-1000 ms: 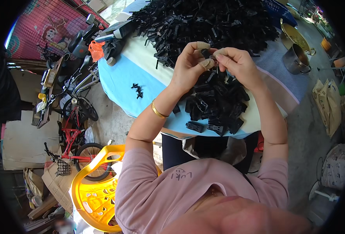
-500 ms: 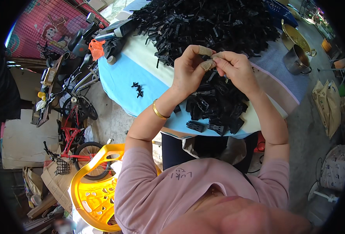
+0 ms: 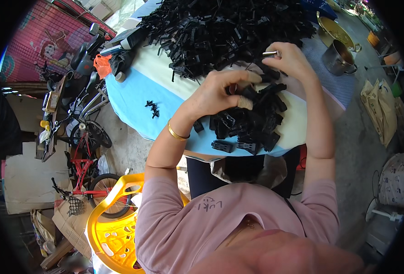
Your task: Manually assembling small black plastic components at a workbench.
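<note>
My left hand (image 3: 220, 92), with tan wraps on thumb and forefinger, hangs over a small near heap of black plastic parts (image 3: 238, 123). Its thumb and forefinger are apart, and I make out nothing gripped between them. Farther right, my right hand (image 3: 294, 61) is closed on a short, shiny metal piece (image 3: 271, 54) that sticks out to the left; its exact kind is unclear. Beyond both hands lies a much larger pile of black plastic parts (image 3: 220, 34). A few tiny black pieces (image 3: 152, 109) lie on the blue part of the tablecloth (image 3: 133, 98), left of my hands.
At the table's right stand a dark metal pot (image 3: 339, 59) and a brass-coloured pan (image 3: 332, 29). An orange plastic bag (image 3: 102, 66) is at the left edge. A yellow plastic chair (image 3: 113, 228) stands at my left, with a red bicycle (image 3: 81, 169) beyond it.
My hands were together over the heap and have come apart. The left moved slightly down and its fingers spread; the right moved up and right, and a metal piece now shows in it.
</note>
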Available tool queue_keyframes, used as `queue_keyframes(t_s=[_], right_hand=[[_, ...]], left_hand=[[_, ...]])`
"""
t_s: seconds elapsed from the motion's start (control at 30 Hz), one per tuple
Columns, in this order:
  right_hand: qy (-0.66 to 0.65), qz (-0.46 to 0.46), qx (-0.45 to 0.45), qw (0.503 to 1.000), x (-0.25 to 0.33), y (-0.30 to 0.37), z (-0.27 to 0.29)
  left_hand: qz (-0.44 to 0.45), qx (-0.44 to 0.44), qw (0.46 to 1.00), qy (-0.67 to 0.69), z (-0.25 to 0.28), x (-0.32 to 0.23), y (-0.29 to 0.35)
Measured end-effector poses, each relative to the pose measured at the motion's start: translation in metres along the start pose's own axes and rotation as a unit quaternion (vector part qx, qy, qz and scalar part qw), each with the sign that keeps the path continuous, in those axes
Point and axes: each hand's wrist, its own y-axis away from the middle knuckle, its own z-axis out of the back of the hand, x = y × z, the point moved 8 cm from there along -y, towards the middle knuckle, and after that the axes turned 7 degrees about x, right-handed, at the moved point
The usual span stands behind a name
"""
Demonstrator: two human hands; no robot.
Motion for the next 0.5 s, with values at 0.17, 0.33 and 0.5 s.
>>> queue_keyframes(t_s=[0.17,0.33,0.5], right_hand=[[0.229,-0.032,-0.017,0.973,-0.002,-0.010,-0.024],[0.156,0.058,-0.086,0.982,0.028,0.001,-0.011],[0.076,0.389,-0.197,0.897,0.097,0.044,-0.010]], left_hand=[[-0.025,-0.028,0.992,0.117,0.005,0.012,-0.001],[0.069,-0.196,0.948,0.242,0.035,0.055,0.005],[0.066,-0.090,0.930,0.350,0.023,0.057,0.000]])
